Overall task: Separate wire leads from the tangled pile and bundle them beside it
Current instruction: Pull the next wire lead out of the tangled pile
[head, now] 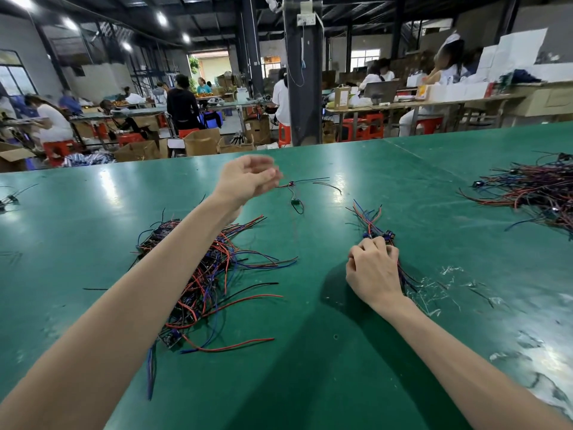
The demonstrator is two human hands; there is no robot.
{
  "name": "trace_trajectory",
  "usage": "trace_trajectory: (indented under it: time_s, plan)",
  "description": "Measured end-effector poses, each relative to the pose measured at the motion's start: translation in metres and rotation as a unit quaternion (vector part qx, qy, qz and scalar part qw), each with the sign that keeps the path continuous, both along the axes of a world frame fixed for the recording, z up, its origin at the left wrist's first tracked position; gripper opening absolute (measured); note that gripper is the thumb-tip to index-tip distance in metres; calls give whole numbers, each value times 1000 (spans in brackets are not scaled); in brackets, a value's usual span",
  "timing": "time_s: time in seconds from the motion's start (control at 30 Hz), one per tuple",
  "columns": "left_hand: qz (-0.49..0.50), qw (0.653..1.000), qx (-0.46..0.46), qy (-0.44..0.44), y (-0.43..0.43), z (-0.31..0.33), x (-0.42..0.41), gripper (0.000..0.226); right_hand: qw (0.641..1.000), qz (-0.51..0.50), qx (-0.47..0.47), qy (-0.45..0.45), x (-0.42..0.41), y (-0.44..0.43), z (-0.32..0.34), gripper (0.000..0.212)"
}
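1. Nearest me, the green table runs under both my bare forearms.
2. Left of centre lies the tangled pile of red, blue and black wire leads, flat on the table – my left forearm crosses above it.
3. To the right of the pile and apart from it, my right hand sits knuckles up, fingers curled tight round the bundle. Its loose ends fan out past my knuckles, and small dark connectors show just beyond my fingertips.
4. Clear plastic scraps lie on the table just right of that hand.
5. Farther out, my left hand is raised above the table and blurred – fingers loosely curled, but I cannot tell whether they pinch anything.
6. Just past its fingertips a single lead with a small part on it lies on the table.
7. At the far right sits a second heap of wires.
8. Beyond the table edge are benches with seated people, red stools and cardboard boxes.
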State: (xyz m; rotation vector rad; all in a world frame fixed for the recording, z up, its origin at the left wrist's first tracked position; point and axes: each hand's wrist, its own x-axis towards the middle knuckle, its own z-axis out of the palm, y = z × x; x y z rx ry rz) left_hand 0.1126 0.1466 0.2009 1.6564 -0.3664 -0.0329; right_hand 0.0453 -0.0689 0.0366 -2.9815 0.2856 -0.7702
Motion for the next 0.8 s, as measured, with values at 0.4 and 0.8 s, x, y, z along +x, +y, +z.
trace_trajectory:
  time_s: [0.4, 0.8]
  plan:
    - [152, 857, 493, -14, 67, -45, 55, 43, 999, 34, 10, 1, 1, -1, 0, 22]
    - [218, 711, 669, -10, 118, -55, 46, 18, 999, 42, 10, 4, 1, 0, 0, 21]
